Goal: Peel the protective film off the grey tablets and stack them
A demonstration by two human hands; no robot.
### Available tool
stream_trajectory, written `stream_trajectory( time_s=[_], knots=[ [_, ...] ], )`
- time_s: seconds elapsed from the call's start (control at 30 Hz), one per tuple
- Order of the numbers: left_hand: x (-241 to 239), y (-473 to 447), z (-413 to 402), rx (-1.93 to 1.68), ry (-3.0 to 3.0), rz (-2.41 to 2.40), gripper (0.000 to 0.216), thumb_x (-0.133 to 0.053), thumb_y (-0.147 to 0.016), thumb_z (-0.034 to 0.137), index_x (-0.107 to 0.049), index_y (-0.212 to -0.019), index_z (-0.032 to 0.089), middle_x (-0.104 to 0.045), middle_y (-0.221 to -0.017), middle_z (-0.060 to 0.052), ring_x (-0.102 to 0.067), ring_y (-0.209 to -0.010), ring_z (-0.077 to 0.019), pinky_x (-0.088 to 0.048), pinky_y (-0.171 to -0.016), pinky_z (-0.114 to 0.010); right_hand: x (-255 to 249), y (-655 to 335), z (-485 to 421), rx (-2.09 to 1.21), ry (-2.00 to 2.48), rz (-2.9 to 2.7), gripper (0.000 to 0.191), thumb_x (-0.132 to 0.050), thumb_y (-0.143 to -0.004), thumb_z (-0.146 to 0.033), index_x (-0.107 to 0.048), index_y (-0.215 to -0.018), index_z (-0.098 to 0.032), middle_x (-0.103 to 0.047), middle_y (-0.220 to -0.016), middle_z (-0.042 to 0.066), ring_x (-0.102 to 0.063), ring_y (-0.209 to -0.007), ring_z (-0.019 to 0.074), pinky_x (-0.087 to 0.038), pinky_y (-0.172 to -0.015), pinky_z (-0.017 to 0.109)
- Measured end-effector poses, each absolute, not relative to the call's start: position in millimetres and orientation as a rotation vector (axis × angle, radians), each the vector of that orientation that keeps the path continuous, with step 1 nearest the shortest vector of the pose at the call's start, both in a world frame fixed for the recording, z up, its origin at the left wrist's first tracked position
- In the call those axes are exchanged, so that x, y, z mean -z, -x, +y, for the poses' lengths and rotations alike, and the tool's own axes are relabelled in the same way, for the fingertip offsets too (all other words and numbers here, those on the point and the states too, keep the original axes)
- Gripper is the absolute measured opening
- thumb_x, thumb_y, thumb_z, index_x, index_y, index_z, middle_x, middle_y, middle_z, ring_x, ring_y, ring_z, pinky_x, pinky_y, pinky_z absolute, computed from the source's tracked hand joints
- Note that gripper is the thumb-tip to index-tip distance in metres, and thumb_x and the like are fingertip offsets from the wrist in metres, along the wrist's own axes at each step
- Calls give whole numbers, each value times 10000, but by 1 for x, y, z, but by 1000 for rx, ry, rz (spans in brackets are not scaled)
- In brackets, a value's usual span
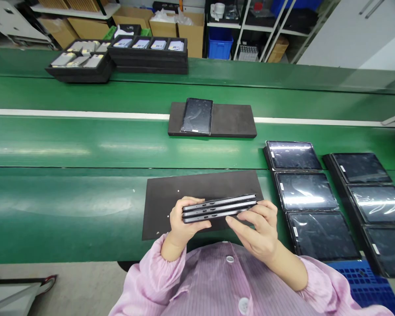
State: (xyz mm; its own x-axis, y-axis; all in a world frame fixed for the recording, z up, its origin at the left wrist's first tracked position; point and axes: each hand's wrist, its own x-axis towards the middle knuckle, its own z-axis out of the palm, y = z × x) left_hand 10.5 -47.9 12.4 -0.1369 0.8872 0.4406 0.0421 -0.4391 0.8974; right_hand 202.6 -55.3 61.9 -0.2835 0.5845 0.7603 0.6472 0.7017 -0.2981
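A stack of three tablets (219, 208) is held edge-on in front of me, with its thin sides and small ports facing up toward the camera. My left hand (184, 219) is closed around the left end, thumb along the near face and fingers behind. My right hand (258, 226) grips the right end, fingers curled at the corner and one finger along the near edge. Beneath the stack lies a dark flat mat (171, 193) on the green bench. Beyond it, a single tablet (198, 116) rests on a black foam slab (233, 120).
At the right, two black trays hold tablets in rows, including a near one (321, 235) and a far-right one (377, 204). Black boxes of cards (148, 57) and white packets (79, 72) stand at the back left. A blue crate (365, 285) sits below the bench edge.
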Motion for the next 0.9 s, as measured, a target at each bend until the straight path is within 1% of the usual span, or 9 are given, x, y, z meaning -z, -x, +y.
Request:
stream_trajectory(
  time_s=[0.3, 0.4, 0.47, 0.53, 0.7, 0.8, 0.9],
  knots=[
    [-15, -12, -50, -1644, -1455, 1067, 516, -818, -557, 440, -560, -932, 197, -713, -851, -63, -700, -770, -222, -577, -695, -329, -71, -194, -58, 60, 967, -2012, 290, -574, -820, -51, -684, -975, -271, -573, -679, 0, -452, -726, 169, -328, -737, 389],
    [-14, -12, -51, -1640, -1462, 1085, 522, -810, -560, 463, -550, -924, 194, -710, -849, -68, -699, -765, -225, -580, -692, -341, -74, -195, -59, 78, 972, -2008, 215, -595, -803, -55, -683, -884, -234, -569, -683, 9, -457, -738, 173, -323, -731, 385],
    [-13, -13, -51, -1633, -1468, 1099, 531, -802, -563, 482, -544, -924, 191, -706, -846, -74, -698, -756, -228, -580, -687, -348, -75, -197, -59, 96, 979, -2011, 179, -608, -799, -73, -675, -859, -228, -571, -684, 11, -455, -740, 178, -324, -717, 381],
    [-13, -14, -52, -1627, -1488, 1107, 539, -791, -567, 503, -543, -929, 189, -701, -842, -80, -698, -753, -231, -578, -682, -349, -75, -198, -60, 111, 986, -2034, 174, -620, -795, -88, -673, -871, -235, -581, -687, 10, -456, -745, 184, -325, -709, 381],
    [-12, -15, -52, -1624, -1535, 1111, 546, -767, -582, 533, -539, -945, 194, -698, -837, -82, -696, -756, -233, -572, -677, -353, -69, -194, -62, 139, 967, -2109, 250, -615, -795, -72, -674, -947, -261, -590, -672, -1, -478, -779, 195, -325, -737, 386],
    [-12, -16, -54, -1623, -1551, 1110, 560, -763, -572, 548, -542, -942, 191, -699, -841, -89, -693, -760, -228, -567, -679, -350, -67, -197, -64, 42, 936, -2071, 219, -608, -806, -104, -664, -955, -256, -579, -696, 7, -494, -760, 191, -343, -720, 385],
    [-13, -17, -56, -1634, -1560, 1099, 565, -756, -572, 556, -545, -945, 188, -701, -846, -95, -688, -770, -224, -563, -688, -351, -68, -203, -64, 23, 889, -2090, 183, -605, -803, -101, -664, -923, -226, -577, -734, 20, -493, -759, 191, -353, -709, 382]
  ],
)
